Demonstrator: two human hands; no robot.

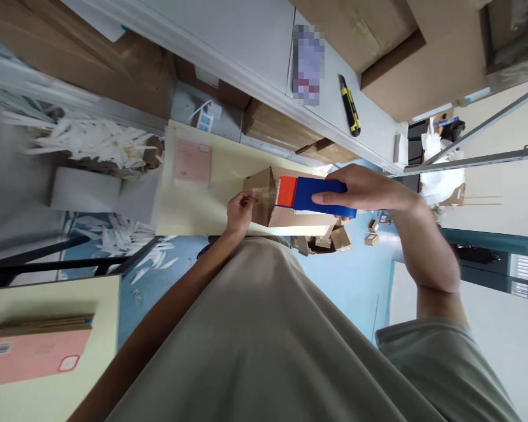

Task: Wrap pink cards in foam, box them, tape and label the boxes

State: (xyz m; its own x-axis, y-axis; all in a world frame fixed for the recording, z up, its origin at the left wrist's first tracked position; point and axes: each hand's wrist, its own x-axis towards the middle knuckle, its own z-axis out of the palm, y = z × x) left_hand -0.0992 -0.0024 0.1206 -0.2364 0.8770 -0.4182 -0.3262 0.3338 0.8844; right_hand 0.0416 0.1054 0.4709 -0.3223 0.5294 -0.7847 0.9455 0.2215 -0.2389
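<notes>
A brown cardboard box (286, 218) lies on the pale yellow tabletop (193, 205), close against my body. My right hand (354, 187) is wrapped around a blue tape dispenser (317, 190) with an orange front and a toothed edge, held over the box's top. Clear packing tape (264, 195) shows on the box's left end, beside the dispenser's teeth. At that end my left hand (240, 212) is closed, thumb and fingertips pinched together at the tape's end. My right palm and the dispenser's far end are partly hidden.
On the grey shelf (264, 41) above are a yellow-and-black utility knife (349, 105) and a blurred-out item (308, 64). A pink paper slip (192, 161) lies left on the table. A power strip (205, 120) sits behind. Cardboard scraps (321, 240) lie below right.
</notes>
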